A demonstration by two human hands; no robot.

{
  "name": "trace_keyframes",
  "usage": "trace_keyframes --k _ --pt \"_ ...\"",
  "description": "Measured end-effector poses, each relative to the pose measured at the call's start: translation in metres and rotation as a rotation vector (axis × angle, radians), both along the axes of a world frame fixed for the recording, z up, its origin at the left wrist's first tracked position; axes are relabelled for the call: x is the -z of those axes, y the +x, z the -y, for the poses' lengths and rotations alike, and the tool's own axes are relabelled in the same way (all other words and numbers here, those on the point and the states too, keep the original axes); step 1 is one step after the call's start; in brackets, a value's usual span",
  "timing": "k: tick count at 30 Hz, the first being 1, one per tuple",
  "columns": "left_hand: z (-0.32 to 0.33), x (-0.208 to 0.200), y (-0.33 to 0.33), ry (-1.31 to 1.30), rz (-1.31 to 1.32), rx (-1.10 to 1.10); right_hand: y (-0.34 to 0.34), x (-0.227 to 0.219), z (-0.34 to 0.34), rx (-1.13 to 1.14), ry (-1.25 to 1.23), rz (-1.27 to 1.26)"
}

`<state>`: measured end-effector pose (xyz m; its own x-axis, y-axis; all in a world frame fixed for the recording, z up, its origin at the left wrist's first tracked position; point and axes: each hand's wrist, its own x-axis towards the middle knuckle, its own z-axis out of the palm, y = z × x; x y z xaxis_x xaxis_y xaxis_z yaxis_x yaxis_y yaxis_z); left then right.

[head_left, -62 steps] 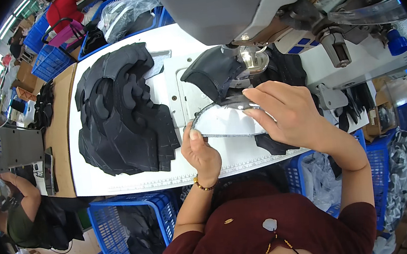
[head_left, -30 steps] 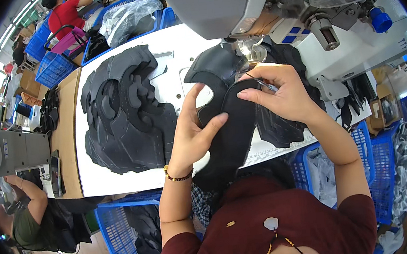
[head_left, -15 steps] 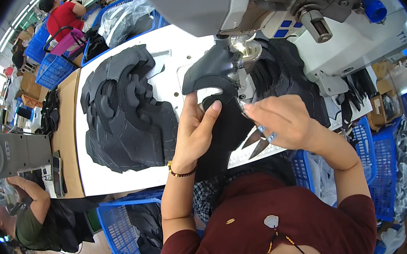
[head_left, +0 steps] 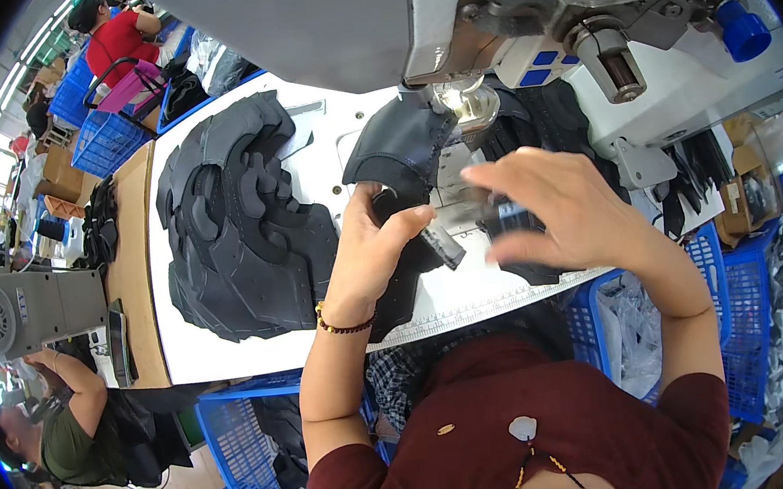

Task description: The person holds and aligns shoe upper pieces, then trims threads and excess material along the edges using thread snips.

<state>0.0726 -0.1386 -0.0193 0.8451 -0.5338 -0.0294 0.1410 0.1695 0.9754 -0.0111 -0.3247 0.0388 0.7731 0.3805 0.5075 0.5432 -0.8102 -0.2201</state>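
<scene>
At the machine's work point, my left hand (head_left: 360,262) pinches a black shoe upper (head_left: 401,153), thumb on top and fingers partly beneath its curved cutout. The upper's far end lies by the metal post of the sewing machine (head_left: 473,107), its near end draping toward the table's front edge. A short pale grey strip (head_left: 444,245) shows beside my left thumb; what it is I cannot make out. My right hand (head_left: 559,203) hovers just right of the upper, fingers smeared by motion, a dark blurred thing (head_left: 506,213) among them. Whether it grips that thing is unclear.
Stacked black upper pieces (head_left: 241,222) lie to the left on the white table (head_left: 455,300), more (head_left: 556,127) right of the post. Blue crates (head_left: 251,455) stand below the front edge. Two people sit at the left, one beside a grey motor box (head_left: 36,310).
My right hand has swung up and right from the upper; the snips it held are no longer distinct. The pale strip now shows by my left thumb. The left hand keeps its hold.
</scene>
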Motion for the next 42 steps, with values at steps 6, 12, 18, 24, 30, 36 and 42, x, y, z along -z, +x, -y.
trace_keyframes --k 6,12,18,24,30,36,42 --pt "0.0 0.003 0.003 -0.257 -0.284 0.162 0.005 -0.001 -0.005 0.072 -0.264 0.312" --pt "0.001 -0.002 0.0 -0.298 -0.264 0.174 0.014 0.001 -0.016 0.043 -0.354 0.448" --pt "0.002 -0.002 -0.003 -0.233 -0.094 0.109 0.019 -0.002 -0.018 0.011 -0.464 0.52" --pt "0.001 -0.001 -0.005 -0.067 0.064 0.045 0.019 -0.006 -0.018 -0.053 -0.556 0.501" --pt "-0.005 -0.005 0.0 -0.13 -0.041 0.158 0.016 -0.006 -0.019 -0.005 -0.465 0.471" --pt "-0.001 -0.003 -0.004 -0.175 -0.02 0.119 0.015 -0.003 -0.022 0.037 -0.44 0.471" --pt "-0.006 -0.002 -0.003 -0.167 0.003 0.13 0.016 -0.006 -0.017 -0.024 -0.373 0.373"
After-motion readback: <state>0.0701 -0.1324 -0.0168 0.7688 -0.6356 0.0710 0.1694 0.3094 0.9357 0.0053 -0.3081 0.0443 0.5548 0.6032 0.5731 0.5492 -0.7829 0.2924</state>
